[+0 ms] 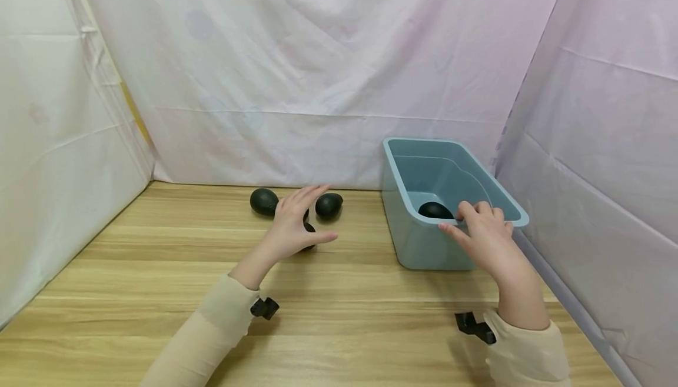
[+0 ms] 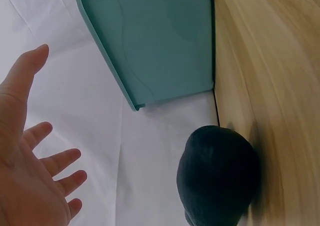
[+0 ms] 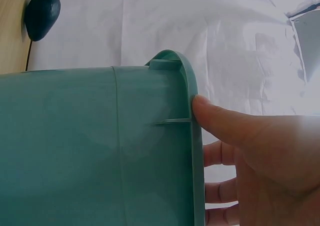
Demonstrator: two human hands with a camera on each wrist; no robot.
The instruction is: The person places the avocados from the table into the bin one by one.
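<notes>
My left hand (image 1: 291, 225) is held over the table among several dark avocados, its thumb and fingers spread apart with nothing between them. One avocado (image 1: 263, 202) lies left of that hand and another (image 1: 329, 206) just beyond its fingertips; others are partly hidden behind the palm. In the left wrist view, a dark avocado (image 2: 217, 173) shows large beside the hand. My right hand (image 1: 484, 237) grips the near rim of a blue-green plastic bin (image 1: 431, 246), thumb on the outer side and fingers over the inside. Inside the bin, near that end, sits an avocado (image 1: 435, 210).
The wooden table (image 1: 339, 328) ends at a white cloth backdrop (image 1: 296, 81) behind. More cloth hangs along the left (image 1: 63, 140) and right (image 1: 609, 157) sides, the right one close to the bin. Small black camera mounts are on both sleeves.
</notes>
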